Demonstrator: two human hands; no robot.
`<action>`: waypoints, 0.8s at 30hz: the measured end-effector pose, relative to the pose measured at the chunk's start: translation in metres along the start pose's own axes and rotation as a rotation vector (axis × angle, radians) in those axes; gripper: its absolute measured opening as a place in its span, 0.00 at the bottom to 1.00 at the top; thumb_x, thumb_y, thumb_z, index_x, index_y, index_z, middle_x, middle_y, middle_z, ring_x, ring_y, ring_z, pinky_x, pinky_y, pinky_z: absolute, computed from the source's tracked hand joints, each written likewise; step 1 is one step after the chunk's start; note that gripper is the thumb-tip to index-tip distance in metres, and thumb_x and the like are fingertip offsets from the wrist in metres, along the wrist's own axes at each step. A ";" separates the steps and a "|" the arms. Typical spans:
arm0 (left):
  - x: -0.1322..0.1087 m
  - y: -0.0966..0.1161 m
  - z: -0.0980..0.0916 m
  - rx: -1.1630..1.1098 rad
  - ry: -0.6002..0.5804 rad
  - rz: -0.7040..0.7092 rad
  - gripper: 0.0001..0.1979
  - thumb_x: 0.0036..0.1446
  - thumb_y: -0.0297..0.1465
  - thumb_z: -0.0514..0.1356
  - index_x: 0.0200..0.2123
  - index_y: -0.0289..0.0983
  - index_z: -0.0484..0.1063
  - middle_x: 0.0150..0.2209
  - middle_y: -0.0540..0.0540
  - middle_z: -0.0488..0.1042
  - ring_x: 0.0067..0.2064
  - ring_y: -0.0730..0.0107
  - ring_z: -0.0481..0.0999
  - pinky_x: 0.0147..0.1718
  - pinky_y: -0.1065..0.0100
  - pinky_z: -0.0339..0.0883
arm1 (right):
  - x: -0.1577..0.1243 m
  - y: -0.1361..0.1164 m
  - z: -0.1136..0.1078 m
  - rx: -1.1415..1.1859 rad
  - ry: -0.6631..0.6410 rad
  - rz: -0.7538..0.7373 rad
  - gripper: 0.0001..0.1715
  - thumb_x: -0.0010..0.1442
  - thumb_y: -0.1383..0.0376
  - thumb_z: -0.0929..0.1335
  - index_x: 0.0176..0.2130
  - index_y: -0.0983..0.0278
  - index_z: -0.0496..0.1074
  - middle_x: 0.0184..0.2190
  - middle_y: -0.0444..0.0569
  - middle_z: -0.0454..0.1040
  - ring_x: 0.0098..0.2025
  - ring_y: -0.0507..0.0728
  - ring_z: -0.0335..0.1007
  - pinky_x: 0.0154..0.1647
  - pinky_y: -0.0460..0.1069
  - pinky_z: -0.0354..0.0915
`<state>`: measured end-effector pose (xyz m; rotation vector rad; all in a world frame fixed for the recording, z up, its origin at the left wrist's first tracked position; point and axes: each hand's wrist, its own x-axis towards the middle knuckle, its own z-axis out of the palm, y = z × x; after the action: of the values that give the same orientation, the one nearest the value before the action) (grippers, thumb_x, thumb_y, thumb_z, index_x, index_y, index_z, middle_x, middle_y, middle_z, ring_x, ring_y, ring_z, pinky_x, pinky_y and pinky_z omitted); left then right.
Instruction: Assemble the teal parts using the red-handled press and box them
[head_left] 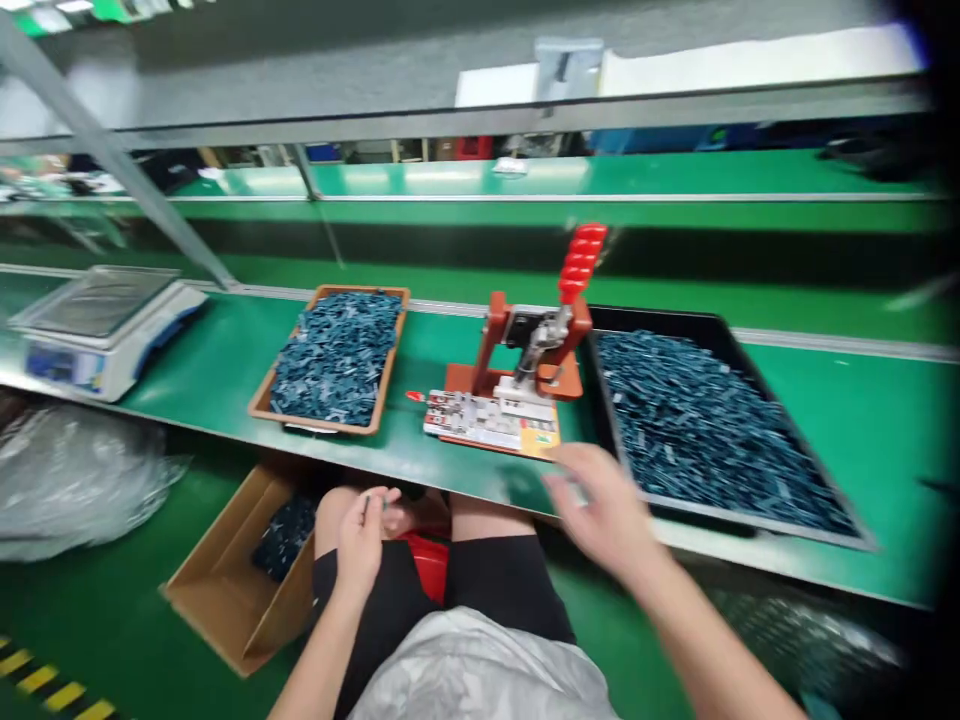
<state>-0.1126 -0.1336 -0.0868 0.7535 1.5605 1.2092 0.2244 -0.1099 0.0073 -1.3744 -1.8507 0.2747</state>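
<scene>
My left hand (361, 540) is above my lap with its fingers pinched together on a small dark piece (367, 508), too small to make out well. My right hand (604, 510), slightly blurred, hovers at the bench's front edge with thumb and fingers apart. It is between a toggle-clamp fixture (487, 420) and a black tray (765, 525). The fixture has a red handle (583, 262) standing up, orange brackets and a metal jig plate. Many thin dark blue-green strips (697, 430) fill the black tray.
Left of the fixture, an orange-brown tray (259, 405) holds a heap of small dark pieces (337, 355). A weighing scale (105, 330) stands farther left. Below the bench are an open cardboard box (217, 590) with dark pieces and a clear plastic bag (82, 490). A slanted metal post (120, 150) rises behind.
</scene>
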 end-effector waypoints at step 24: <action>0.168 0.155 -0.023 1.170 -0.064 0.653 0.18 0.50 0.52 0.65 0.27 0.43 0.74 0.29 0.49 0.73 0.35 0.56 0.75 0.46 0.52 0.74 | 0.023 0.113 -0.097 -0.097 -0.072 0.449 0.11 0.57 0.55 0.68 0.35 0.59 0.76 0.30 0.50 0.80 0.32 0.60 0.77 0.36 0.55 0.73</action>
<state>-0.2028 0.0560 0.0061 2.1450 1.9831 0.5405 0.3703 -0.0724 0.0152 -1.8644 -1.6103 0.4709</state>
